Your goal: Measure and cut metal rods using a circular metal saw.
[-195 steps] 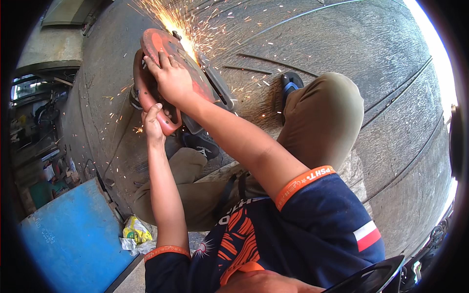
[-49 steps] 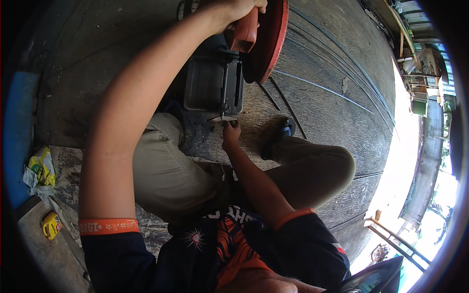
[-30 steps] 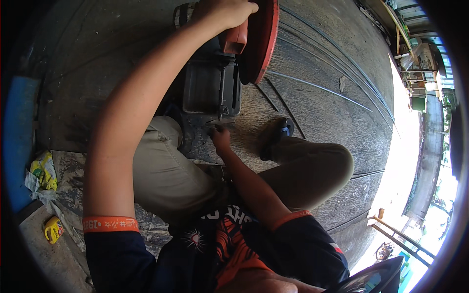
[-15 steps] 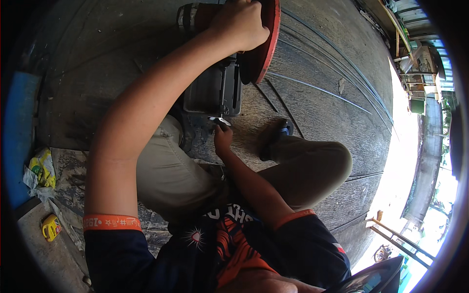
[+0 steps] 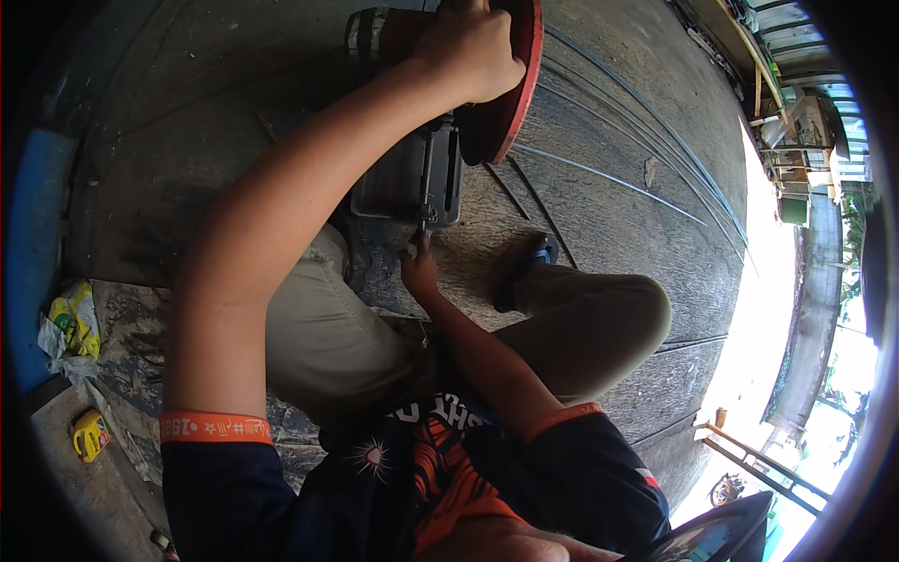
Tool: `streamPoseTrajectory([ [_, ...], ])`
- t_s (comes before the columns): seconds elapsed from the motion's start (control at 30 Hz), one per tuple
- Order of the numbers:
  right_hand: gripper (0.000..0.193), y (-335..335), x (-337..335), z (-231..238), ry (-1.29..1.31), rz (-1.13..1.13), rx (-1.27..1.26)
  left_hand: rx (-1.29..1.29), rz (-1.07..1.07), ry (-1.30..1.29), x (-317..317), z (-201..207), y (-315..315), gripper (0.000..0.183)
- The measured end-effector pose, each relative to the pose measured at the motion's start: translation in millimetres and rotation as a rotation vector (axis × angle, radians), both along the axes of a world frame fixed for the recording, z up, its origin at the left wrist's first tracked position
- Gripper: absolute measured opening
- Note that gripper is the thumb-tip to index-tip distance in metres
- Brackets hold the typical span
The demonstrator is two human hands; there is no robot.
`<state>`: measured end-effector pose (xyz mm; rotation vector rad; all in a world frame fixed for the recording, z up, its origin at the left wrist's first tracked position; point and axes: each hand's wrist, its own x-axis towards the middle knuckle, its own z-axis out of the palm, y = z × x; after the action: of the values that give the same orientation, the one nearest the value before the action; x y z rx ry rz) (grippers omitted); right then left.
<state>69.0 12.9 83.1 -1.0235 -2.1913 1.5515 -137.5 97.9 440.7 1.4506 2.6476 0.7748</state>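
A cut-off saw with a round red guard (image 5: 530, 84) stands on the floor in front of me. My left hand (image 5: 473, 58) reaches up over it, its fingers closed around the saw's handle, which is mostly hidden. Below the guard lies the saw's dark metal base (image 5: 384, 192), with a long clamp screw (image 5: 427, 173) running along it toward me. At the near end of that screw, my right hand (image 5: 420, 267) has its fingers closed on the clamp crank, now largely covered by them.
Long thin metal rods (image 5: 646, 131) stretch over the floor to the right. Two short dark bars (image 5: 543, 211) lie beside the base, close to my sandalled foot (image 5: 541, 251). A yellow bottle (image 5: 91, 436) and a yellow-green bag (image 5: 80, 318) are at the far left.
My right hand has shifted slightly up and left at the clamp crank, and the crank's shiny metal has turned out of sight. My left hand stays on the saw handle.
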Motion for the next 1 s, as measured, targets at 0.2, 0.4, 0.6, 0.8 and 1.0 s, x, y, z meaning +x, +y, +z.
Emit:
streamPoseTrajectory([
  [0.2,0.057,2,9,-26,-0.361,0.480,-0.142,0.011,-0.004,0.004,5,1,10,0.052],
  [0.4,0.033,11,1,-19,-0.065,-0.157,-0.266,0.023,0.014,0.015,0,-8,11,0.051],
  [0.6,0.041,-20,13,-26,-0.484,0.982,-0.010,0.076,-0.018,0.006,4,-3,12,0.049],
  [0.8,0.021,9,-7,-11,-0.200,-0.219,-0.759,0.069,-0.012,0.035,-2,-10,5,0.048],
  [1.0,0.021,37,8,-14,0.209,-0.375,-0.600,0.049,-0.031,-0.024,7,4,10,0.048],
])
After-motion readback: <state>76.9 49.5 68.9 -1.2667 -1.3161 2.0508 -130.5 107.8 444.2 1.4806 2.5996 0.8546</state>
